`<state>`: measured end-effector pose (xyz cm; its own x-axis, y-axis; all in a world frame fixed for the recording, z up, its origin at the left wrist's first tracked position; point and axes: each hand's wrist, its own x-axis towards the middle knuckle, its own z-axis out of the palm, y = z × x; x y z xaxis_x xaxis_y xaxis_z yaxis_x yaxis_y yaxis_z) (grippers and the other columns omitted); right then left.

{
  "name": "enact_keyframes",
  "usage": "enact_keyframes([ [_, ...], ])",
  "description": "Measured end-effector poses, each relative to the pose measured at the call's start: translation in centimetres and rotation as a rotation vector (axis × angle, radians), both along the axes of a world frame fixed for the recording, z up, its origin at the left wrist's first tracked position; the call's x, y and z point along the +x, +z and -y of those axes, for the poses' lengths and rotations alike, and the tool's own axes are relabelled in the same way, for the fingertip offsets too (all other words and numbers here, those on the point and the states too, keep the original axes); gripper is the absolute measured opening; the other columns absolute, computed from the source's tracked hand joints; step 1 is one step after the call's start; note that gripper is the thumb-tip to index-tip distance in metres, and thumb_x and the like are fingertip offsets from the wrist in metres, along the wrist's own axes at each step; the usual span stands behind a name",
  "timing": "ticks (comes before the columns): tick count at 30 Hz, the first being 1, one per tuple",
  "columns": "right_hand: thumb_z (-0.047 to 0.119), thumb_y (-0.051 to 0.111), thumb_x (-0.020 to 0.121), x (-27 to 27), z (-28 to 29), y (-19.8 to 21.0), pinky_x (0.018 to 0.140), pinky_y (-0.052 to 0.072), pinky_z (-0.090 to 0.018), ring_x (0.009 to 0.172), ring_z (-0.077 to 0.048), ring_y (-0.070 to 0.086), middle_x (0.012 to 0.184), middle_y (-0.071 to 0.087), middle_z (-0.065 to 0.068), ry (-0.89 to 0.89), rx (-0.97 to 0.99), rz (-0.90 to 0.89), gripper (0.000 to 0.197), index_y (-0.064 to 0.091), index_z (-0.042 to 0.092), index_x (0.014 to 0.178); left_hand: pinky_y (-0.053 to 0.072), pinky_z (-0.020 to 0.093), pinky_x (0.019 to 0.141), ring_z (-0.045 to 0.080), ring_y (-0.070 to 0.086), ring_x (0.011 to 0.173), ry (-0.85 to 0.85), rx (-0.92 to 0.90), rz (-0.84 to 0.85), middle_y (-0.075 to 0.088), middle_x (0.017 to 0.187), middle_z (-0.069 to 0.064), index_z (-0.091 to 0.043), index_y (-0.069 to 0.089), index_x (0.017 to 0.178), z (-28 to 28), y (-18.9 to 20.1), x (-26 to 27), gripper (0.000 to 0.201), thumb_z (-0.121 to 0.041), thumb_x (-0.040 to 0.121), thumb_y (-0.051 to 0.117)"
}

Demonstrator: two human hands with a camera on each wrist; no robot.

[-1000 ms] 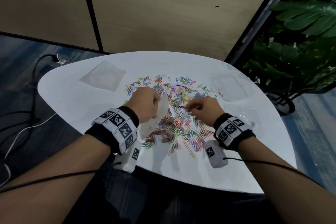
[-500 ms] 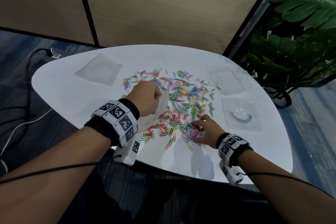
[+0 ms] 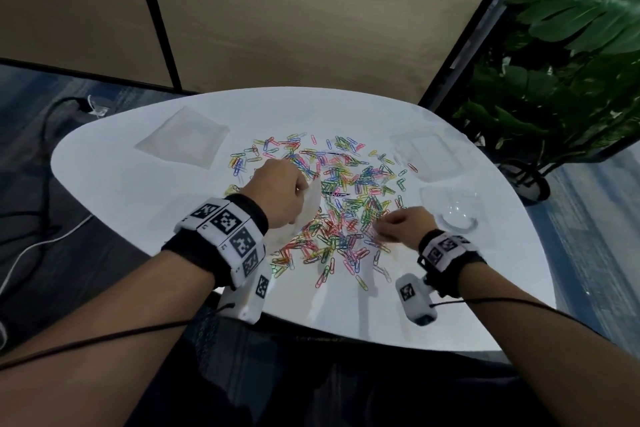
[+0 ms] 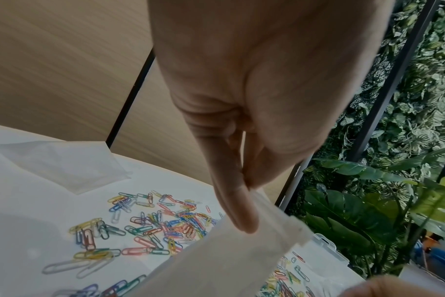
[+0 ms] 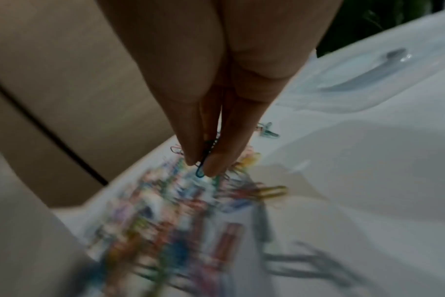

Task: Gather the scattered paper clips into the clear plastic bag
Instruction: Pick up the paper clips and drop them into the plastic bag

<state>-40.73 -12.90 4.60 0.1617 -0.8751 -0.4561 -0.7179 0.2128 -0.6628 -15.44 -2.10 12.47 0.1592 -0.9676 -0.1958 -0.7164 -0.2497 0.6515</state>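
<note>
Colourful paper clips (image 3: 343, 204) lie scattered over the middle of the white table (image 3: 138, 204). My left hand (image 3: 277, 194) holds the clear plastic bag (image 3: 304, 215) by its top edge, and the bag hangs down to the table at the left of the pile. In the left wrist view thumb and fingers pinch the bag's rim (image 4: 275, 217). My right hand (image 3: 401, 225) sits low at the pile's right side. In the right wrist view its fingertips (image 5: 216, 160) pinch a blue paper clip (image 5: 203, 162) just above the blurred clips.
A second flat clear bag (image 3: 183, 142) lies at the table's far left. Two clear plastic containers (image 3: 429, 152) (image 3: 453, 215) stand at the right. A potted plant (image 3: 554, 87) is beyond the right edge, and cables (image 3: 34, 239) run on the floor at left.
My right hand moved from beside the bag down to the near right of the pile, then pinched a clip and lifted slightly. The left hand kept holding the bag.
</note>
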Motion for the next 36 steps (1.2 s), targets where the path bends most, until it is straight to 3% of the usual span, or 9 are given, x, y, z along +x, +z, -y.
enact_keyframes([
  [5,0.006,0.071,0.083,4.2,-1.5,5.7,0.075,0.059,-0.021,0.08,-0.017,0.071,0.093,0.072,-0.014,-0.13,0.233,0.728,0.021,0.069,-0.008,0.099,0.063,0.033,0.072,0.019,0.074,0.059,0.012,-0.005,-0.001,0.076,0.074,0.015,0.005,0.075,0.091,0.2,-0.1,-0.2,0.029,-0.003,0.096,0.047],
  [10,0.003,0.068,0.087,8.1,-4.1,7.2,0.077,0.058,-0.022,0.079,-0.018,0.07,0.087,0.07,-0.014,-0.034,0.249,0.83,0.014,0.068,-0.007,0.097,0.061,0.034,0.074,0.018,0.073,0.056,-0.015,-0.043,0.016,0.072,0.062,0.011,-0.003,0.074,0.078,0.3,0.0,-0.6,0.032,-0.003,0.095,0.047],
  [15,-0.007,0.072,0.08,9.7,-4.8,6.0,0.079,0.061,-0.037,0.076,-0.03,0.072,0.085,0.072,-0.022,0.069,-0.017,0.531,0.011,0.071,-0.002,0.089,0.061,0.034,0.076,0.022,0.074,0.066,0.011,-0.097,-0.013,0.074,0.073,0.012,-0.007,0.077,0.09,0.4,0.3,-1.1,0.028,-0.003,0.095,0.05],
  [20,0.0,0.066,0.077,10.3,-4.7,5.5,0.067,0.054,-0.015,0.068,-0.012,0.069,0.079,0.075,-0.005,0.434,-0.421,0.094,0.02,0.078,0.01,0.09,0.057,0.023,0.064,0.016,0.073,0.059,-0.002,-0.088,-0.046,0.071,0.065,0.009,-0.006,0.076,0.08,0.2,0.2,-1.3,0.031,0.001,0.094,0.049],
  [24,-0.001,0.061,0.081,10.0,-4.7,5.5,0.08,0.059,-0.031,0.084,-0.018,0.072,0.095,0.075,-0.007,0.578,-0.341,0.078,0.025,0.075,0.008,0.099,0.061,0.034,0.077,0.021,0.073,0.064,0.008,-0.103,-0.032,0.068,0.069,0.007,-0.005,0.077,0.089,0.5,-0.2,-1.0,0.028,0.0,0.094,0.05],
  [28,-0.007,0.06,0.086,8.0,-3.7,6.3,0.067,0.062,-0.033,0.079,-0.022,0.073,0.089,0.074,-0.014,0.311,-0.168,0.347,0.019,0.075,0.002,0.091,0.062,0.034,0.072,0.018,0.074,0.059,0.013,-0.096,-0.031,0.063,0.085,0.003,-0.012,0.072,0.093,0.4,-0.5,-0.6,0.024,-0.004,0.098,0.05],
  [31,0.004,0.07,0.084,4.2,-2.2,5.3,0.067,0.062,-0.04,0.075,-0.022,0.072,0.093,0.072,-0.011,0.328,-0.129,0.059,0.018,0.072,0.008,0.101,0.062,0.03,0.07,0.016,0.074,0.058,-0.007,-0.109,0.01,0.066,0.085,0.007,-0.015,0.061,0.08,0.3,-0.4,0.0,0.025,-0.004,0.098,0.048],
  [34,0.034,0.087,0.066,-0.4,-2.0,2.0,0.081,0.059,-0.043,0.095,-0.028,0.069,0.126,0.056,-0.011,0.484,0.047,-0.578,0.083,0.046,0.018,0.135,0.061,0.026,0.067,0.014,0.074,0.056,0.019,-0.092,0.015,0.075,0.086,0.017,-0.006,0.062,0.074,0.3,-0.3,0.4,0.028,-0.003,0.097,0.047],
  [36,0.048,0.092,0.049,-2.5,-2.9,-0.1,0.091,0.055,-0.047,0.109,-0.032,0.062,0.135,0.041,-0.013,0.529,0.09,-0.712,0.119,0.028,0.02,0.145,0.061,0.03,0.072,0.016,0.074,0.057,0.026,-0.073,0.02,0.075,0.075,0.015,0.002,0.068,0.076,0.3,-0.3,0.4,0.029,-0.001,0.095,0.047],
])
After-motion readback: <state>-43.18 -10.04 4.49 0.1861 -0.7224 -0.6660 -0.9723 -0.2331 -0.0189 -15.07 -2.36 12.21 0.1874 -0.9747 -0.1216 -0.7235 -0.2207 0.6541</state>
